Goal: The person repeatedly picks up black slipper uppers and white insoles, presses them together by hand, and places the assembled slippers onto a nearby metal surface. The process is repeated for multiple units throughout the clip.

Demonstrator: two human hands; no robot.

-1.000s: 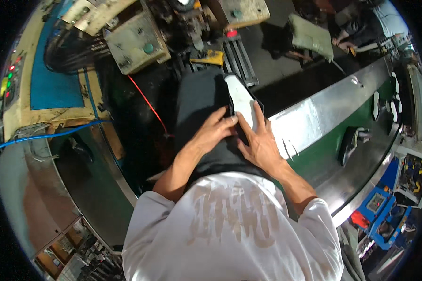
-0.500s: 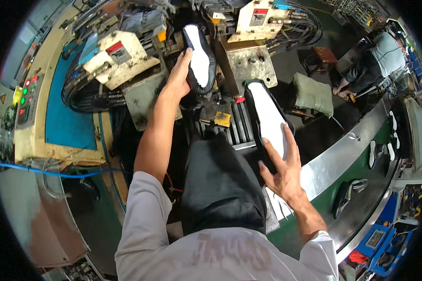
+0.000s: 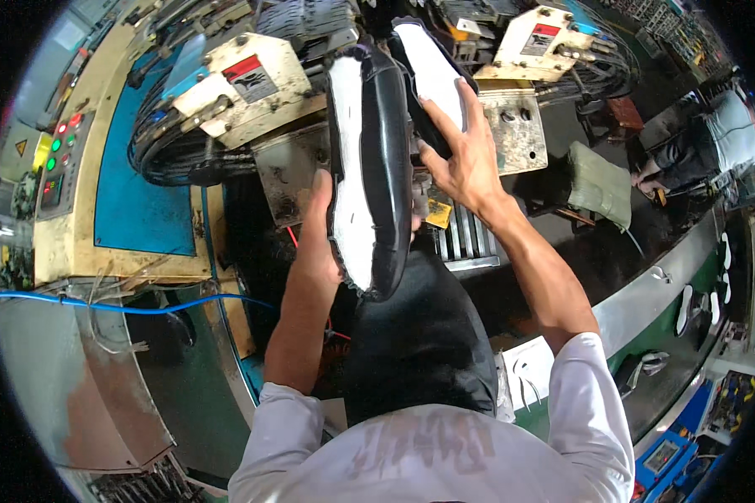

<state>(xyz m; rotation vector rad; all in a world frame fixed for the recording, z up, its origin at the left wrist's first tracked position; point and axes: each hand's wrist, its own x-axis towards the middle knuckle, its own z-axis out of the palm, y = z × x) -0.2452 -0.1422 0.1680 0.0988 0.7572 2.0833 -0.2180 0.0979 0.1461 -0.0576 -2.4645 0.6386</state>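
My left hand [image 3: 317, 243] is wrapped round a black shoe upper [image 3: 386, 159], lifted close in front of me. Its white insole side faces up, with the toe and heel ends pointing away and toward me. Some of the left fingers are hidden behind it. Beyond and to the right, my right hand [image 3: 471, 159] grips a second black shoe upper [image 3: 432, 65], also white insole side up, its fingers over the white surface and thumb at the edge. This second upper is at the machine between two cream metal housings [image 3: 247, 80]; whether it touches the machine I cannot tell.
A control panel [image 3: 60, 155] with lit buttons stands at the left, above a blue air hose [image 3: 143, 308]. A metal-edged bench [image 3: 646, 310] with shoe parts curves along the right. A cushioned stool [image 3: 600, 184] and a seated person [image 3: 721, 138] are farther right.
My left hand has brought its shoe upper off the machine area and nearer to me. My right hand has carried the other upper forward and left toward the machine. The view has shifted a little.
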